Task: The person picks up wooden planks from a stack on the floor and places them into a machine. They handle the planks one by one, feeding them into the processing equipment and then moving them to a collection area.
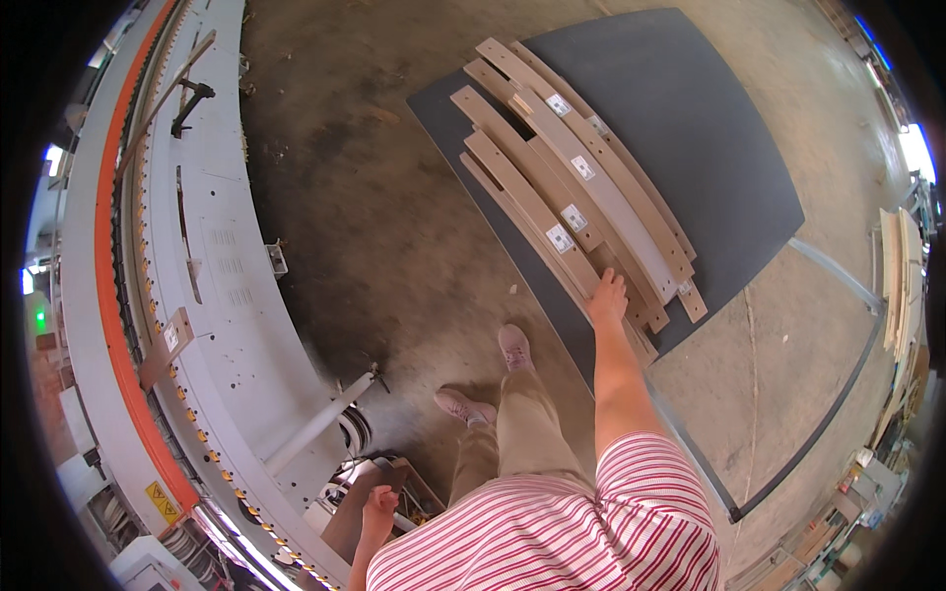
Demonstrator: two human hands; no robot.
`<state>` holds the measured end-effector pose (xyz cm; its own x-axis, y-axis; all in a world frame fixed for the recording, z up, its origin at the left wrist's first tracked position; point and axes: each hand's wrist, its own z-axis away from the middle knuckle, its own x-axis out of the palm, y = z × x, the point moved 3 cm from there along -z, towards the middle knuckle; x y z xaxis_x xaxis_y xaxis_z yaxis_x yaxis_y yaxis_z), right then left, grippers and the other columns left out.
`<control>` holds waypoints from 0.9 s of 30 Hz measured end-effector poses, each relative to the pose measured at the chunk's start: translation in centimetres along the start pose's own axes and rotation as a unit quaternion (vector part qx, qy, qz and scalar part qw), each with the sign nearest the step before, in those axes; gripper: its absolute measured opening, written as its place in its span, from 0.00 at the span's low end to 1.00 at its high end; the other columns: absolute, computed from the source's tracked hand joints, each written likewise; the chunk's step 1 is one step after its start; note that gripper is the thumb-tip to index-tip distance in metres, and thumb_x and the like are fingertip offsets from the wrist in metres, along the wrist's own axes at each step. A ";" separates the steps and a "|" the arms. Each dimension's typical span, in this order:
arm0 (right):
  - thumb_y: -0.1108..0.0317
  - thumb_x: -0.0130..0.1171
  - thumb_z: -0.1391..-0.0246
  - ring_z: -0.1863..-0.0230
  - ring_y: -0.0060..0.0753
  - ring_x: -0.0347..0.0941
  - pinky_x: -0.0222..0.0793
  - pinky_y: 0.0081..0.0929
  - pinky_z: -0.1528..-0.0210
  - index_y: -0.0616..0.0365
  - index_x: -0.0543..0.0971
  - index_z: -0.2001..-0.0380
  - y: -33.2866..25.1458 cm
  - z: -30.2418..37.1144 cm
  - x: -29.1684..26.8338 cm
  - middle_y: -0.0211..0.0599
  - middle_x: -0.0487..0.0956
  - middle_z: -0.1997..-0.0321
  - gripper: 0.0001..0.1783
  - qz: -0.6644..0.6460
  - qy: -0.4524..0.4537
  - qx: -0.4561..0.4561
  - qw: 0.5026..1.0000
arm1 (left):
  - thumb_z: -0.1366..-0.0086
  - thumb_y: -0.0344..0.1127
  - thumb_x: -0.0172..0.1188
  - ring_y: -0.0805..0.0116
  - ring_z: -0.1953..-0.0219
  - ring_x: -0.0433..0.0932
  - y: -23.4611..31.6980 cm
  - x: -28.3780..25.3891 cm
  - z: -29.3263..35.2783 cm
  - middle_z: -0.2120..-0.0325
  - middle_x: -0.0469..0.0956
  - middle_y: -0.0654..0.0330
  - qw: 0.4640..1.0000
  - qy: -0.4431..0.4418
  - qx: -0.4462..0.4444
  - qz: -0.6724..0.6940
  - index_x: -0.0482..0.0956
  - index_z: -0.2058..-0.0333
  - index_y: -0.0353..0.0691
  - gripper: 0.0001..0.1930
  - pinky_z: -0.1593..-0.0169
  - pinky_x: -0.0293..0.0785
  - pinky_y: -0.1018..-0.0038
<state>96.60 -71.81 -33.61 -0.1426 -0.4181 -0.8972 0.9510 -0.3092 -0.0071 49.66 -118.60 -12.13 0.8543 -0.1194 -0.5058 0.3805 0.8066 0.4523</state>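
Observation:
My right hand (608, 295) reaches forward to a stack of brown wooden strips (547, 202), its fingers bent round the near end of one strip. The strips are long and flat, lie side by side and partly overlapping, and several bear small white labels and drilled holes. They rest on a dark grey board (709, 128). My left hand (379, 507) is low by my left side, fingers curled, with nothing visible in it. Just beside and beneath it is a brown panel (345, 527); whether the hand touches it I cannot tell.
On the left runs a long grey machine (222, 286) with an orange band (106, 236). A labelled brown strip (168, 347) lies across its edge, and a metal bar (320, 422) sticks out. A metal floor frame (734, 512) and stacked boards (902, 281) are on the right.

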 end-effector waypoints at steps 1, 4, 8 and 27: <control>0.63 0.70 0.55 0.40 0.45 0.68 0.70 0.49 0.44 0.56 0.67 0.47 0.0 -0.2 -0.2 0.43 0.69 0.43 0.33 0.006 -0.013 0.004 1.000 | 0.29 0.35 0.53 0.66 0.66 0.82 1.4 0.0 -0.6 0.67 0.81 0.54 0.999 0.001 -0.001 0.046 0.73 0.53 0.35 0.11 0.59 0.78 0.72; 0.60 0.74 0.59 0.39 0.47 0.67 0.71 0.47 0.45 0.57 0.67 0.47 -0.3 -0.3 -1.4 0.47 0.70 0.44 0.37 0.018 -0.048 -0.032 0.998 | 0.28 0.37 0.51 0.68 0.64 0.82 5.4 0.7 -1.6 0.66 0.81 0.53 0.995 -0.009 0.029 0.091 0.71 0.52 0.34 0.13 0.57 0.78 0.73; 0.58 0.73 0.60 0.42 0.52 0.70 0.69 0.45 0.44 0.61 0.68 0.46 -1.0 2.5 -3.7 0.53 0.74 0.49 0.39 -0.152 -0.084 -0.066 0.983 | 0.28 0.39 0.53 0.67 0.62 0.82 8.6 1.5 -1.5 0.65 0.81 0.51 0.995 -0.033 0.053 0.079 0.71 0.52 0.33 0.15 0.57 0.78 0.73; 0.61 0.72 0.60 0.51 0.32 0.74 0.69 0.29 0.46 0.62 0.68 0.40 -17.2 29.9 -23.1 0.41 0.77 0.50 0.43 -0.346 -0.502 -0.414 0.676 | 0.28 0.53 0.49 0.68 0.43 0.70 31.7 -6.4 -2.3 0.49 0.73 0.59 0.752 0.058 0.238 0.612 0.63 0.41 0.38 0.27 0.40 0.68 0.66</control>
<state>75.30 -82.36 0.39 -0.3513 -0.9155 0.1960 0.3304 -0.3171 -0.8890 55.45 -90.98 3.77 0.6408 0.6178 0.4558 -0.5587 -0.0318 0.8287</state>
